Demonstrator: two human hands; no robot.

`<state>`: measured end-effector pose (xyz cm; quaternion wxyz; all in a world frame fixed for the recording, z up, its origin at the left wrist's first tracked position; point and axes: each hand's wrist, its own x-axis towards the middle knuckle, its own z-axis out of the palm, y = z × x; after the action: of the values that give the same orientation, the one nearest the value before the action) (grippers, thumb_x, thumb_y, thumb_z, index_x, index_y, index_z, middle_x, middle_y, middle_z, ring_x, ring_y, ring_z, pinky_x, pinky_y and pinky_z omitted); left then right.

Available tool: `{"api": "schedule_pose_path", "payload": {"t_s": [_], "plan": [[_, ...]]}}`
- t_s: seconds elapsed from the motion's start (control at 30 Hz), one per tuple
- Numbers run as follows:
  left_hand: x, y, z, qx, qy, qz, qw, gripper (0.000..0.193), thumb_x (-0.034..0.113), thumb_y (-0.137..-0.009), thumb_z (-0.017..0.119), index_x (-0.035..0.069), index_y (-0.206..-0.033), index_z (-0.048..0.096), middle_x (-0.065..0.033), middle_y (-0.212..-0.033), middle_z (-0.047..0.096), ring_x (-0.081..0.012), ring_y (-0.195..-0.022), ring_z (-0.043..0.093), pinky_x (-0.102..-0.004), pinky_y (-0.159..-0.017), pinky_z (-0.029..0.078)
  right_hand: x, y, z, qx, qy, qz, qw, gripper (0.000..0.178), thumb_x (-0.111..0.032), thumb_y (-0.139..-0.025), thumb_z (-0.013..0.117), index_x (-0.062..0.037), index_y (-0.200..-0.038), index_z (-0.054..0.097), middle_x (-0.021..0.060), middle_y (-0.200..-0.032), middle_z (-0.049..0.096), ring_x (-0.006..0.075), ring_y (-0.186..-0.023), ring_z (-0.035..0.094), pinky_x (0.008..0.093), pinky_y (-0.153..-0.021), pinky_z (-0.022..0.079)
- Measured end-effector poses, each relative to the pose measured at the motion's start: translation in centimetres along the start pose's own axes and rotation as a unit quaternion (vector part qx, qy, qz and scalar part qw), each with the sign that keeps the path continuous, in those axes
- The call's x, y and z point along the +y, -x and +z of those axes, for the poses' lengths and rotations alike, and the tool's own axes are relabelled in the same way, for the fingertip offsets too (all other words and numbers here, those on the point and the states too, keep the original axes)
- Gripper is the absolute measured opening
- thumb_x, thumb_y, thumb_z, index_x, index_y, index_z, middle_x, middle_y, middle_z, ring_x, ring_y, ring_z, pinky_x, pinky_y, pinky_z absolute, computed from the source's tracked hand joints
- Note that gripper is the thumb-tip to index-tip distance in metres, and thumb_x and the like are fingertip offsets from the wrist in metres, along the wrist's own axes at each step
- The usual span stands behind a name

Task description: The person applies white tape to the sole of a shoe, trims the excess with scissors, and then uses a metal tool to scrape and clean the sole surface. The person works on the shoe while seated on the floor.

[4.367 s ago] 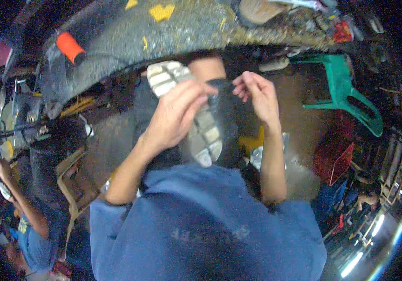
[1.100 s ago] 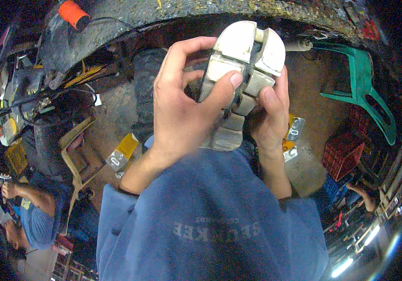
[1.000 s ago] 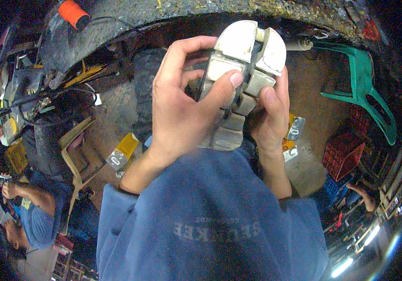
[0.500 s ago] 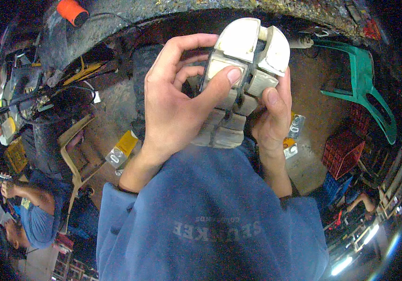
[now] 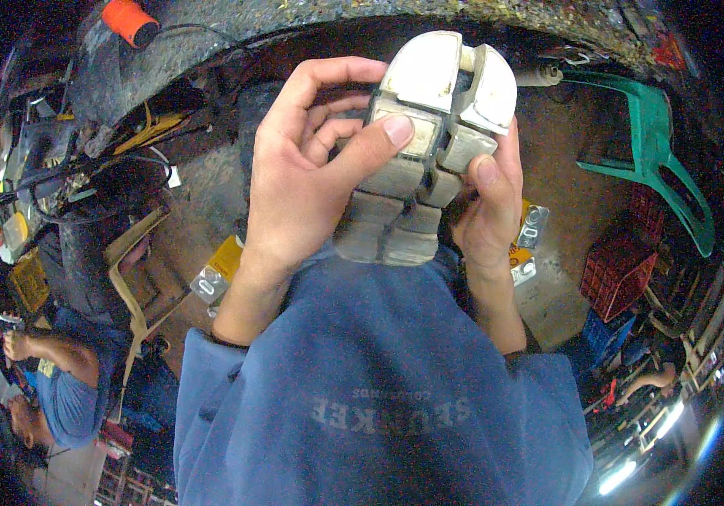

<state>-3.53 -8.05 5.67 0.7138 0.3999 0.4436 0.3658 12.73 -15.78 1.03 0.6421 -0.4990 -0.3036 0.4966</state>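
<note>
Between my hands is what looks like a chunky shoe sole (image 5: 422,74), its tread made of off-white and grey blocks split by a dark lengthwise groove. The rounded, whiter end points away from me, while the greyer end lies close to my shirt. My left hand (image 5: 294,181) grips its left side, thumb pressed on a block and fingers curled behind the edge. On the other side, my right hand (image 5: 490,211) holds it with the thumb against the edge; its other fingers are mostly hidden. Whatever is behind the sole cannot be seen.
A worn, stained bench edge (image 5: 337,38) curves across the top, with an orange cylinder (image 5: 130,22) on it. To the right are a green plastic chair part (image 5: 645,126) and a red crate (image 5: 619,274). Yellow-and-silver packages (image 5: 218,268) lie below. Another person (image 5: 71,371) is at far left.
The sole has shifted slightly left in my hands. My left hand has moved a little left, its thumb sliding toward the block's outer side. My right hand keeps its hold.
</note>
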Motion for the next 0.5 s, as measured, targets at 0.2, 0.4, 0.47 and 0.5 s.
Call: {"api": "schedule_pose_path", "payload": {"t_s": [0.2, 0.4, 0.47, 0.5], "plan": [[-0.8, -0.4, -0.5, -0.017, -0.011, 0.012, 1.0, 0.051, 0.004, -0.089, 0.082, 0.0, -0.134, 0.057, -0.0098, -0.125, 0.063, -0.0138, -0.11, 0.062, -0.0264, -0.093, 0.054, 0.0, -0.7, 0.0, 0.005, 0.019, 0.006, 1.0, 0.082, -0.031, -0.092, 0.062, 0.0099, -0.157, 0.032, 0.0226, -0.156, 0.047, 0.0319, -0.148, 0.043, 0.0412, -0.124, 0.028], [-1.2, -5.1, -1.7, -0.158, 0.112, 0.076, 0.978, 0.089, 0.069, -0.104, 0.033, -0.004, -0.154, 0.039, -0.0214, -0.152, 0.048, -0.0309, -0.142, 0.046, -0.0437, -0.12, 0.034, -0.5, -2.7, 0.8, -0.039, -0.091, 0.034, 0.994, 0.073, -0.026, -0.095, 0.059, 0.0075, -0.156, 0.038, 0.0203, -0.151, 0.053, 0.0284, -0.142, 0.051, 0.0385, -0.121, 0.035], [-1.1, -6.4, -2.2, -0.251, 0.107, 0.055, 0.96, 0.097, 0.073, -0.105, 0.024, -0.006, -0.159, 0.032, -0.0257, -0.156, 0.047, -0.0365, -0.143, 0.049, -0.048, -0.123, 0.037, -0.3, -2.6, 1.2, -0.052, -0.128, 0.068, 0.988, 0.068, -0.025, -0.096, 0.057, 0.0058, -0.155, 0.04, 0.0187, -0.148, 0.055, 0.0266, -0.138, 0.054, 0.0372, -0.119, 0.037], [-1.5, -7.0, -2.0, -0.224, 0.132, 0.034, 0.965, 0.093, 0.072, -0.106, 0.022, -0.005, -0.154, 0.04, -0.025, -0.155, 0.048, -0.0353, -0.14, 0.051, -0.0473, -0.12, 0.04, -0.1, -2.5, 1.4, -0.055, -0.136, 0.075, 0.986, 0.067, -0.025, -0.096, 0.057, 0.0055, -0.154, 0.041, 0.0183, -0.148, 0.056, 0.0263, -0.138, 0.054, 0.0371, -0.119, 0.037]]}}
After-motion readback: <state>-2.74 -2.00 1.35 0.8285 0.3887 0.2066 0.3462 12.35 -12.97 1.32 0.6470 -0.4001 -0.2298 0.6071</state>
